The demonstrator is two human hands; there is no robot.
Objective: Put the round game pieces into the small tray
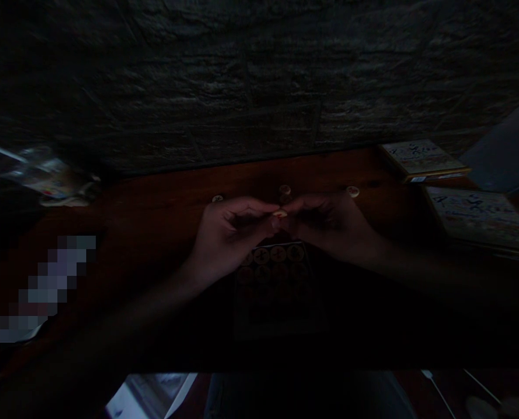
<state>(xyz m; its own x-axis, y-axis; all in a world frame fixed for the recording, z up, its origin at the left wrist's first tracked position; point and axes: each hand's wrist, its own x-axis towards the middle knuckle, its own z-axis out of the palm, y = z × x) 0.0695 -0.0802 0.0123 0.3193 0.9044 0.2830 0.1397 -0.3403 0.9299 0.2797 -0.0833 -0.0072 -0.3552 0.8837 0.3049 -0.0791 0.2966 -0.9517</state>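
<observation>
Between the fingertips of both hands is a round Chinese chess piece [279, 215] with a red mark on its face. My left hand [226, 227] pinches it from the left, and my right hand [329, 224] pinches it from the right. Just below them lies a tray of chess pieces [278, 254] set in rows; its lower part is lost in shadow. Beyond the hands sit loose pieces: one on the left [217, 199], one in the middle [285, 190] and one on the right [352, 191], beside my right wrist.
Two flat boxes [425, 158] with printed lids lie at the right of the wooden table [163, 189]. A clear plastic bag [52, 177] stands at the left, near a blurred-out flat item [53, 285]. A dark stone wall [242, 87] rises behind the table.
</observation>
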